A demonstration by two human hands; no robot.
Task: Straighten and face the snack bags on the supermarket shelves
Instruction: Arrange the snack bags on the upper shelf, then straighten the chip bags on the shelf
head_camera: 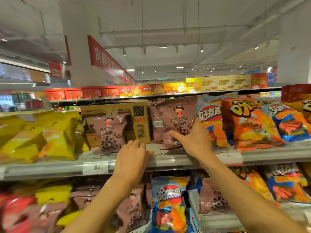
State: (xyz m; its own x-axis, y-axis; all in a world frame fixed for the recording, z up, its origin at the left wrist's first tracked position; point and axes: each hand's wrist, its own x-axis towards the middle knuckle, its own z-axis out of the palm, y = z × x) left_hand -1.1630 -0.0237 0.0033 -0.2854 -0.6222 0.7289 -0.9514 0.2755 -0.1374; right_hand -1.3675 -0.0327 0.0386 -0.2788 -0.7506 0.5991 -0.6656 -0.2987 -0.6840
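Mauve-brown foil marks the snack bag (178, 118) that the right hand (191, 140) grasps by its lower half, thumb across the front and fingers curled round the right edge; the bag stands upright on the middle shelf (168, 161), its face toward the aisle, and the hand covers much of the printed picture at the bottom. Just behind it to the left a second bag of the same kind (156, 122) is mostly hidden, with only a barcode strip and a sliver of foil showing. The left hand (133, 153) lies palm-down on the shelf edge, fingers relaxed and stretched toward the base of a cardboard carton (117, 121); whether the fingertips touch the carton cannot be told. Another mauve bag (109, 133) leans against the carton's front. Yellow bags (42, 137) fill the shelf to the left, blurred and cut off at the frame edge. To the right stand blue and orange bags (210, 118) and bright orange ones (249, 121), overlapping one another. The lower shelf's bags (170, 204) are smeared by motion and partly covered by both forearms. Red and yellow boxes (168, 89) line the top shelf.
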